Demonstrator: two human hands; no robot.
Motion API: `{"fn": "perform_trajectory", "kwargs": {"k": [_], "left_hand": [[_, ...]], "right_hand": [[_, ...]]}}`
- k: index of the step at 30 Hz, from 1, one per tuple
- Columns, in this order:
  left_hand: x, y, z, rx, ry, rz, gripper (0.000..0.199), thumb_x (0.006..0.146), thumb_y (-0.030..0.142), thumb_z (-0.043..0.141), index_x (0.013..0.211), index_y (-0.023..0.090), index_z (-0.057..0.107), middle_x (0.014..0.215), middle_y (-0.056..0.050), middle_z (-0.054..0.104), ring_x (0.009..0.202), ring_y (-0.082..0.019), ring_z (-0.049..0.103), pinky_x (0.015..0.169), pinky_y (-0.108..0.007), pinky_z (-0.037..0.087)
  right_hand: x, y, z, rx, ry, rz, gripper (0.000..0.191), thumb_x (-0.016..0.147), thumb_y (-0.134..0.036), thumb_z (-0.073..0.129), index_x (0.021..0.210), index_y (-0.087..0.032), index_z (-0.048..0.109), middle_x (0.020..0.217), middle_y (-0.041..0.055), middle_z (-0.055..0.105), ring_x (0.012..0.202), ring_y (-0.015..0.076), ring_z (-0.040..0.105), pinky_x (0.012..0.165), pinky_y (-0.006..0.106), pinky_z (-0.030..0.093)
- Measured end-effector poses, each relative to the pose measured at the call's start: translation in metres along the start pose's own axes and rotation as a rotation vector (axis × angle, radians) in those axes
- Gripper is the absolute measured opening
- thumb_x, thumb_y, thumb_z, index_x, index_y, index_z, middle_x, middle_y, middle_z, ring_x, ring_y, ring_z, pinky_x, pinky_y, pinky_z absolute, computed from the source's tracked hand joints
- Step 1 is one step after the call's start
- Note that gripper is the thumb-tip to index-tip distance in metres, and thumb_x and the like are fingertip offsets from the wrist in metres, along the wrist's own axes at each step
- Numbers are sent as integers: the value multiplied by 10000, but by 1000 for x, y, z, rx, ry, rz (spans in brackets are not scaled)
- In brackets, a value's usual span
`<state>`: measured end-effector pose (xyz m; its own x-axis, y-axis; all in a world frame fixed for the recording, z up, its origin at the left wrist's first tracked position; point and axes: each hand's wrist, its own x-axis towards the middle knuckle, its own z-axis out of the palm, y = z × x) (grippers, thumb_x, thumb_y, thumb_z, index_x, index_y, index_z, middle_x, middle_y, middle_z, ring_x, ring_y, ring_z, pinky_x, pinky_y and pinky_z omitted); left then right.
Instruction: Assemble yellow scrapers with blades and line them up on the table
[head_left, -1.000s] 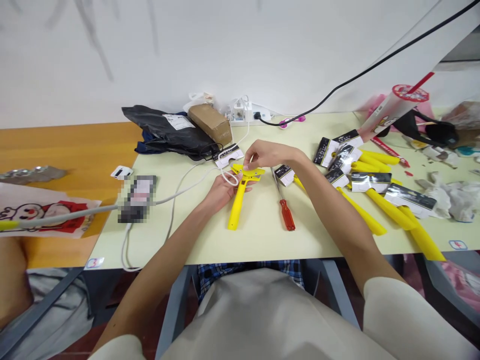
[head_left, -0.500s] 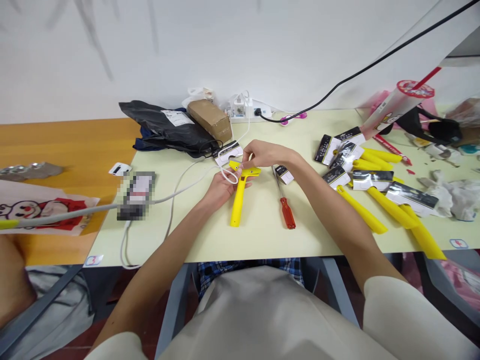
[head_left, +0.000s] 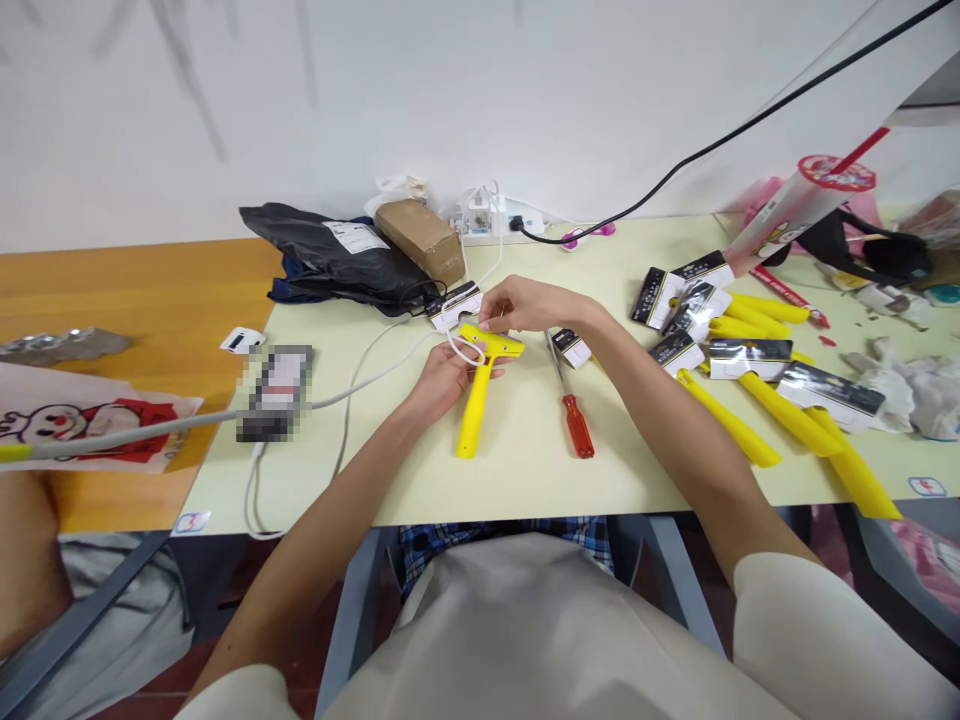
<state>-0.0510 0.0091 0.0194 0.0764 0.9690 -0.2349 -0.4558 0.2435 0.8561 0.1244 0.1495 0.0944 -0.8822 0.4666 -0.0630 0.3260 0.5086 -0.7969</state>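
Observation:
A yellow T-shaped scraper [head_left: 473, 412] is held near its head by my left hand [head_left: 442, 375], handle pointing down toward the table's front edge. Above the head's left end, the fingers of my right hand [head_left: 504, 306] are pinched together; whatever sits between them is too small or hidden to make out. A white cable loop [head_left: 466, 352] passes in front of the left fingers. To the right lies a screwdriver [head_left: 577, 427] with a red handle, its shaft pointing away from me. Printed black-and-white cards [head_left: 574, 347] lie just behind the screwdriver and behind my hands.
Several yellow scrapers [head_left: 787, 415] with cards are piled at right, near a tilted drink cup [head_left: 780, 215]. A black plastic bag [head_left: 345, 255], a cardboard box [head_left: 421, 238] and a power strip [head_left: 487, 218] line the wall. Cables and a blurred-out device [head_left: 275, 392] are at left.
The scraper's handle has swung slightly left at its lower end. My right hand has shifted slightly up and left above the scraper's head. My left hand keeps its hold.

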Motion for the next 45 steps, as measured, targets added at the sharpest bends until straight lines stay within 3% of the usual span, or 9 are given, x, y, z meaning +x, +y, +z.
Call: {"fn": "perform_trajectory", "kwargs": {"k": [8, 16, 25, 34, 40, 45], "left_hand": [[1, -3, 0, -30, -6, -4, 300, 816, 275, 927, 945, 145, 690, 1139, -145, 821, 1204, -381, 809, 1067, -554, 665], [3, -9, 1, -91, -17, 13, 374, 801, 310, 967, 843, 152, 632, 1142, -137, 820, 1213, -355, 802, 1147, -587, 617], [0, -7, 8, -136, -101, 26, 278, 846, 289, 911, 980, 126, 730, 1184, -165, 823, 1277, -348, 762, 1176, -582, 611], [-2, -5, 9, -133, -99, 65, 386, 864, 332, 910, 1144, 123, 747, 1255, -169, 818, 1276, -332, 770, 1161, -535, 625], [-5, -4, 4, -90, -37, 127, 382, 845, 355, 935, 1095, 140, 743, 1218, -140, 827, 1251, -326, 780, 1150, -533, 630], [-5, -8, 4, -50, -36, 133, 363, 853, 363, 934, 1070, 141, 748, 1204, -125, 825, 1229, -316, 787, 1143, -524, 635]], "right_hand": [[2, 8, -3, 31, 5, -14, 209, 886, -333, 823, 927, -129, 807, 676, -14, 646, 619, 121, 511, 569, 259, 347], [-7, 1, -9, 74, -58, 20, 249, 869, -377, 847, 957, -144, 827, 737, 17, 715, 662, 145, 590, 600, 258, 461], [-14, -11, -17, 72, -150, 21, 299, 898, -414, 808, 1028, -146, 831, 885, 56, 785, 791, 190, 688, 666, 284, 508], [-25, -23, -25, 64, -171, 19, 255, 904, -388, 806, 1002, -153, 819, 910, 56, 790, 800, 184, 692, 729, 301, 534], [-20, -24, -15, 125, -96, -26, 291, 895, -423, 811, 1013, -157, 790, 917, 47, 781, 802, 178, 692, 747, 299, 546], [-19, -21, -15, 114, -127, -52, 286, 897, -417, 814, 988, -146, 806, 859, 31, 765, 756, 161, 638, 689, 278, 485]]}}
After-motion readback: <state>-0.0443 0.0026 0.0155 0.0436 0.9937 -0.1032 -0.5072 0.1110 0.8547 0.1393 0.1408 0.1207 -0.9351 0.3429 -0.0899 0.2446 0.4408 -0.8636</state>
